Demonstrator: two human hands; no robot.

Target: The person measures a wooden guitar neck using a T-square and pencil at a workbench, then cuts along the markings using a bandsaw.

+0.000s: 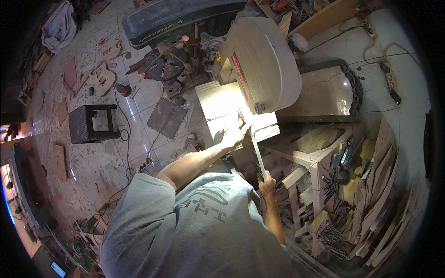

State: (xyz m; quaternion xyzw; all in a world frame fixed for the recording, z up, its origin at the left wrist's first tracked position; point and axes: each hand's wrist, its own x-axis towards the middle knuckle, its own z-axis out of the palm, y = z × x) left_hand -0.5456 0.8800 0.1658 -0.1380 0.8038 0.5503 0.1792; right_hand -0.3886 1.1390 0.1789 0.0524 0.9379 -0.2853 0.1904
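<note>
A long, thin pale wooden strip (257, 154) runs from the brightly lit table (211, 98) of a band saw back toward my body. My right hand (267, 185) is closed around its near end, beside my right hip. On the near edge of the saw table, my left hand (234, 135) has its fingers bent and pressed at the strip's far end. Glare blurs the fingertips and hides where the strip meets the blade. The saw's large rounded grey housing (271, 60) rises just beyond and to the right of my left hand.
Offcuts and boards (378, 176) crowd a wooden rack (320, 173) at my right. A black stool (88, 124) stands on the tiled floor to the left, near a guitar body (102, 79) and trailing cables. A dark long case (181, 21) lies at the back.
</note>
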